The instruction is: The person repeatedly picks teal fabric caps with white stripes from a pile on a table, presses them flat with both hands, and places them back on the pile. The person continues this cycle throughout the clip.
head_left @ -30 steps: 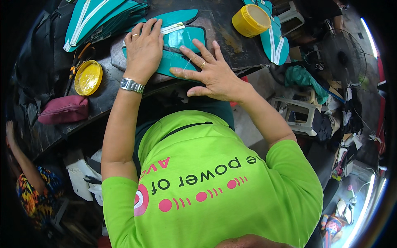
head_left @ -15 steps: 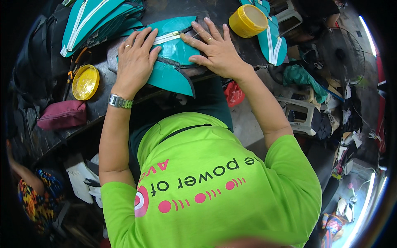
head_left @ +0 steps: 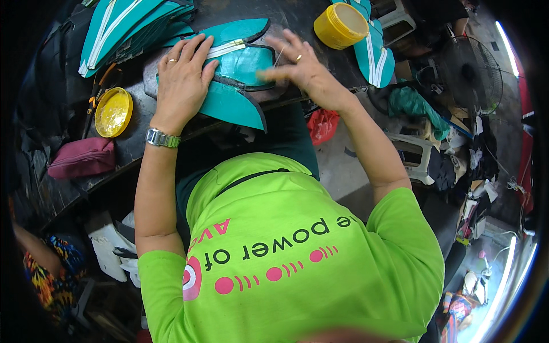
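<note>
A teal panel (head_left: 249,63) with dark edging and a white strip lies on the dark table, its pointed lower flap (head_left: 234,107) hanging toward me past the table edge. My left hand (head_left: 186,77) rests flat on the panel's left side, fingers stretched and slightly apart. Just off the right edge, my right hand (head_left: 306,71) is raised with its fingers spread, their tips smeared by motion. Between those fingers and the panel a thin strand shows; what it is I cannot tell. Nothing else shows in either hand.
A stack of teal pieces (head_left: 134,26) with white strips stands at far left. Nearer lie a yellow lid (head_left: 114,112), an orange-handled tool (head_left: 93,102) and a maroon pouch (head_left: 83,158). A yellow tub (head_left: 337,28) stands right, beside more teal pieces (head_left: 377,60). A fan (head_left: 470,74) is farther right.
My right hand has lifted off the panel's right edge and moved slightly right. My left hand stays pressed on the panel.
</note>
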